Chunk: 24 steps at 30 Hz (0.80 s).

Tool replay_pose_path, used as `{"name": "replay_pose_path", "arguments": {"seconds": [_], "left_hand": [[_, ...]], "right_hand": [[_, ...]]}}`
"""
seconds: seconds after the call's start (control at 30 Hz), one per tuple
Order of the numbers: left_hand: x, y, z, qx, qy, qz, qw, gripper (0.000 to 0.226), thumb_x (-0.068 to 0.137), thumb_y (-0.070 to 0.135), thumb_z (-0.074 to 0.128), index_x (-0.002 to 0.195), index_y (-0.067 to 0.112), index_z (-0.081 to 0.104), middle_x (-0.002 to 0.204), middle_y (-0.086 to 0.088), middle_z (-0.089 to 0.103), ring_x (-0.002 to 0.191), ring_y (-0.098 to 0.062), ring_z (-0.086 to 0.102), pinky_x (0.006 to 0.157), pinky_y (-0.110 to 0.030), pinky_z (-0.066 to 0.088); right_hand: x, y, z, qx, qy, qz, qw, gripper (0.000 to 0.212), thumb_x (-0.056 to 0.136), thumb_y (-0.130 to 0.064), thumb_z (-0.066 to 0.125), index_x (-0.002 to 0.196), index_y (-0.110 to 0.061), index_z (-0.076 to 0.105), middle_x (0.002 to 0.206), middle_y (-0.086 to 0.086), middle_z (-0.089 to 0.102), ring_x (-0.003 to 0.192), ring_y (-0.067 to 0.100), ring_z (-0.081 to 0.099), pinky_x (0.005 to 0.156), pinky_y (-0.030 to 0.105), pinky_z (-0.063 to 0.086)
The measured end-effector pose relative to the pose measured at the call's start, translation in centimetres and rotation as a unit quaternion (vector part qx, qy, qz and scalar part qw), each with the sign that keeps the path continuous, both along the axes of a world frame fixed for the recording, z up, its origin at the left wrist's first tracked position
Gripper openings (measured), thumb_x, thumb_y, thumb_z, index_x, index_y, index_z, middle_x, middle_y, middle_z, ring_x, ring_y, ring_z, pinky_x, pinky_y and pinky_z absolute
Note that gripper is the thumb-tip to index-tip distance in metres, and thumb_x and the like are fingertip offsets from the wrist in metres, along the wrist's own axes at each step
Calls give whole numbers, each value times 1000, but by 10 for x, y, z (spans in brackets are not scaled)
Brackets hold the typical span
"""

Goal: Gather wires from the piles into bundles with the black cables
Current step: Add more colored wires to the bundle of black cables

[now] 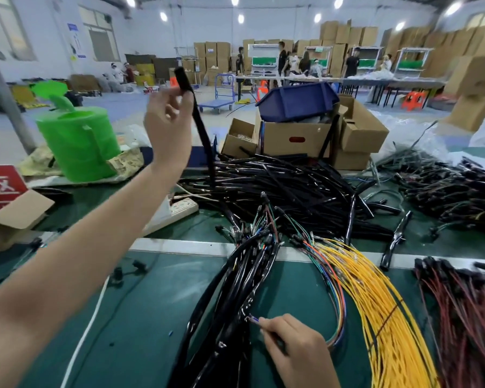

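I am lifting one black cable (200,127) clear of the black cable pile (286,180) at 12 o'clock. My left hand (168,116), up at 11 o'clock, is pinching it near its top end, and its lower end is hanging down into the pile. My right hand (294,351), low at 5 o'clock, is gripping a few thin wires (252,319) by their tips, just beside the black harness bundle (244,278) lying on the green table (151,317).

I am judging this as the pairing step: cable picked, wires picked, the two not yet joined. The next move is calling for me to bring the left hand down toward 6 o'clock and lay the cable alongside the wires with the ends level.

The cable's tail may be snagging on its neighbours. The yellow wires (375,309) at 4 o'clock and the red and black wires (459,326) at 3 o'clock are crowding the right side. A power strip (179,212) is sitting at 10 o'clock, a green twine spool (79,144) beyond it, and cardboard boxes (291,138) with a blue bin (294,103) behind the pile.
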State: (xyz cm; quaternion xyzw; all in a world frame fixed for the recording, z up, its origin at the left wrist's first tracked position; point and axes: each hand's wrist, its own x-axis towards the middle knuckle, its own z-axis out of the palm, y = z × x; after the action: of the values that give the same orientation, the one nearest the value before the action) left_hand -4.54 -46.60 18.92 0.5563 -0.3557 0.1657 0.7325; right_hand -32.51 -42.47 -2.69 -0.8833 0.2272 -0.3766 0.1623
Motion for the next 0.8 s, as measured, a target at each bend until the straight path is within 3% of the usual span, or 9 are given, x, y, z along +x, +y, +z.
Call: {"name": "replay_pose_path", "arguments": {"seconds": [0.07,0.13,0.2,0.27,0.37,0.43,0.5,0.67,0.8], "left_hand": [[-13,36,18,-71,-60,-60,994,9,94,16,51,87,21,48,79,4,60,61,-2,56,63,-21,49],[-28,67,20,-34,-118,-166,979,8,97,15,43,92,22,43,79,1,65,48,-13,56,49,-26,48],[-45,90,2,84,-185,-186,961,11,97,21,42,100,30,46,70,7,66,40,-8,49,41,-18,40],[-59,107,-40,238,-273,-147,920,22,95,36,44,114,33,57,73,23,66,55,0,56,56,-10,42],[-74,126,-113,477,-335,-155,797,37,95,49,42,123,34,61,106,27,64,88,6,58,77,-17,45],[-79,137,-148,548,-292,-214,754,27,96,41,48,116,33,63,93,24,67,87,0,61,76,-20,46],[-87,145,-166,545,-219,-292,755,16,94,34,54,105,31,64,72,27,61,74,4,59,69,-13,43],[-106,144,-172,512,-108,-373,766,6,89,28,62,90,25,67,75,12,69,62,4,56,62,-15,43],[-113,141,-169,500,-18,-378,779,15,90,13,60,78,21,66,71,5,71,49,-4,50,50,-16,40]], "right_hand": [[-1,2,1,6,5,-16,1000,24,56,-3,89,68,-14,71,61,-6,63,51,12,61,46,20,49],[0,6,3,23,15,-33,999,26,55,-2,90,68,-15,71,63,-7,65,54,11,64,47,21,50],[-1,9,5,52,16,-56,997,26,56,-2,89,69,-17,72,63,-8,67,56,11,65,50,24,51],[-2,13,8,131,0,-81,988,22,63,-4,85,70,-22,74,60,-12,68,55,9,64,57,27,52],[-5,11,13,275,-36,-60,959,20,70,-6,81,68,-26,75,61,-21,68,58,-3,63,59,10,45],[-6,9,18,351,-59,-40,934,17,71,-7,80,67,-23,76,63,-14,70,58,-2,62,59,9,44],[-7,7,23,420,-92,-18,903,12,71,-7,80,67,-18,76,67,-3,73,61,5,63,62,13,46],[-10,2,31,492,-131,44,859,11,71,2,77,67,-8,75,70,8,73,62,11,61,62,14,46],[-12,1,33,492,-152,71,854,18,74,3,74,72,-15,78,73,8,74,66,13,59,65,15,46]]}}
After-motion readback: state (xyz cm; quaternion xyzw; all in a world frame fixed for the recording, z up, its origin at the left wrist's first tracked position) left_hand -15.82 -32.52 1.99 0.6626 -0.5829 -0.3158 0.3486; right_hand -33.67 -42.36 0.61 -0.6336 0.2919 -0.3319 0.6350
